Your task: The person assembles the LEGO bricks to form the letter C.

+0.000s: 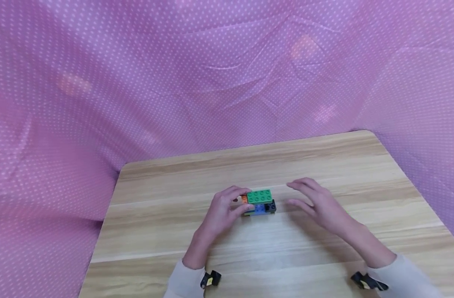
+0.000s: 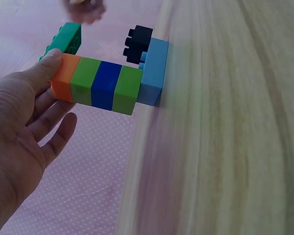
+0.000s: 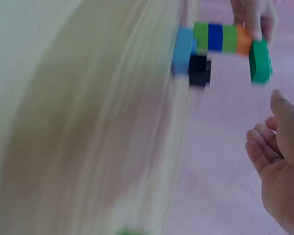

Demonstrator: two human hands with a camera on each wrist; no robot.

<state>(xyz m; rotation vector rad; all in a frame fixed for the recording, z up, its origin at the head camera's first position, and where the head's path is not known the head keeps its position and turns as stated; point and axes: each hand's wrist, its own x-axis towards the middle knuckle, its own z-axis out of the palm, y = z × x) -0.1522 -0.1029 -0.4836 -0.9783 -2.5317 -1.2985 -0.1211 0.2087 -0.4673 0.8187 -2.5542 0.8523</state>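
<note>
A toy-block build stands on the table. Its base is a light blue block [image 2: 155,73], with a black block [image 2: 139,41] on one end. From the other end rises a column of a light green block [image 2: 126,90], a dark blue block [image 2: 106,85], another light green block [image 2: 85,81] and an orange block [image 2: 64,78]. On top, a long green block [image 1: 259,196] juts out over the black one. My left hand [image 1: 224,210] pinches the column's top at the orange block, thumb on the near side. Apart from the build, to its right, my right hand [image 1: 320,205] holds nothing, fingers loosely bent.
The wooden table [image 1: 286,256] has rounded far corners and a pink dotted cloth [image 1: 227,82] hanging behind and beside it. A blurred green thing [image 3: 130,231] shows at the bottom edge of the right wrist view. Black straps [image 1: 211,279] sit at both cuffs.
</note>
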